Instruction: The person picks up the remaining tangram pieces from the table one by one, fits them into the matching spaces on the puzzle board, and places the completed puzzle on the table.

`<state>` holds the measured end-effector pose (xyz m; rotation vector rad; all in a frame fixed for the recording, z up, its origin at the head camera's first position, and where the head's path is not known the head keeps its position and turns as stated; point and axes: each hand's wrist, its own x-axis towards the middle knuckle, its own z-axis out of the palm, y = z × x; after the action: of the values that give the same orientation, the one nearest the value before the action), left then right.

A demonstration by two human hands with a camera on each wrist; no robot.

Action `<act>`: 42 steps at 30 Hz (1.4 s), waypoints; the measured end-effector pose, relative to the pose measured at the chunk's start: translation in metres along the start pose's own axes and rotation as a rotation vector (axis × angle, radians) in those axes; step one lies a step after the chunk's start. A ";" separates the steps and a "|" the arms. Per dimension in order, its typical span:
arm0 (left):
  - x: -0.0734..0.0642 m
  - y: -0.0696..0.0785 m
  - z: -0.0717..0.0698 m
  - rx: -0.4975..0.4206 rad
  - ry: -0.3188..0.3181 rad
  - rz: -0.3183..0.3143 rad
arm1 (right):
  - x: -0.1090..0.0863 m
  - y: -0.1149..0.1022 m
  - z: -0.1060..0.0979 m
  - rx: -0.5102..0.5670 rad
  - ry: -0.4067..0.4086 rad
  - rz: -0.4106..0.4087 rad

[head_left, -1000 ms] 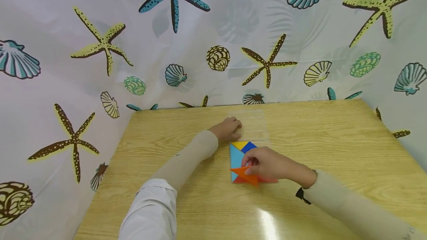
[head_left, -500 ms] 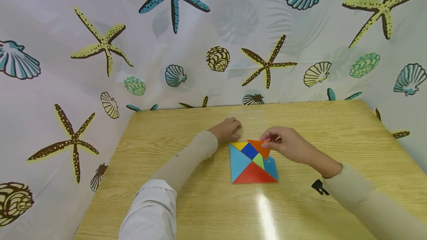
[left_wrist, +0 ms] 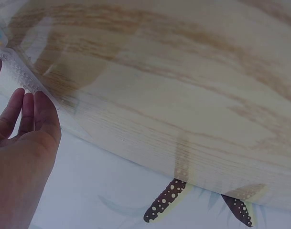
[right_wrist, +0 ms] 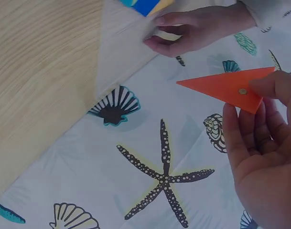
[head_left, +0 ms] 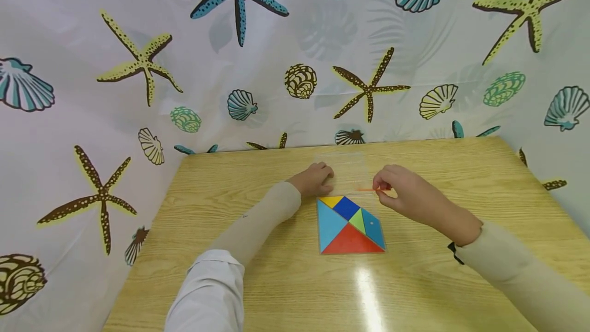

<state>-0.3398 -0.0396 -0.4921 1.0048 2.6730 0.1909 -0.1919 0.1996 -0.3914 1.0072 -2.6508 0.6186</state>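
While the right hand (head_left: pixel 405 196) hangs above the table (head_left: pixel 461 178), its thumb and fingertips (right_wrist: pixel 264 88) pinch an orange triangle (right_wrist: pixel 226 88) by one corner, so the piece sticks out flat to the left of the fingers and touches nothing else. From the head view the triangle shows only as a thin orange edge (head_left: pixel 369 188) just left of the fingertips, above the far right corner of the puzzle (head_left: pixel 350 225). That puzzle lies on the table just below and to the left of the right fingers: a square of coloured pieces, with a yellow piece and a dark blue one along its far side, a light blue triangle on the left, a red triangle nearest the person, a small green piece in the middle and a blue piece on the right. The left hand (head_left: pixel 315 179) rests at the puzzle's far left corner, fingers loosely bent, their tips on the near edge of a clear lid (head_left: pixel 343 168) that lies flat on the table just beyond the puzzle. From the left wrist view the fingers (left_wrist: pixel 28 112) lie straight and close together beside the lid's ribbed rim (left_wrist: pixel 21 71); whether they press down or merely touch cannot be told. Both arms wear beige sleeves (head_left: pixel 258 224). Behind the table, well past both sets of fingers, hangs a curtain (head_left: pixel 138 40) printed with starfish and shells.
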 end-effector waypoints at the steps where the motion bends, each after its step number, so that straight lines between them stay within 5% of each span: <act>1: 0.000 -0.001 0.001 -0.004 -0.001 0.004 | -0.001 0.003 0.002 -0.036 0.010 -0.050; 7: 0.000 -0.003 0.003 -0.031 -0.009 0.013 | -0.004 0.023 0.015 -0.146 0.045 -0.320; 14: 0.000 -0.003 0.004 -0.031 -0.007 0.011 | -0.008 0.044 0.033 -0.191 0.085 -0.475; 24: -0.001 -0.002 0.004 -0.032 -0.001 0.017 | -0.011 0.063 0.053 -0.183 -0.014 -0.513; 42: -0.002 0.000 0.001 -0.022 0.004 0.011 | -0.007 0.076 0.074 -0.156 0.019 -0.515</act>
<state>-0.3381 -0.0414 -0.4931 1.0145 2.6639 0.2240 -0.2431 0.2201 -0.4825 1.5382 -2.2363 0.2993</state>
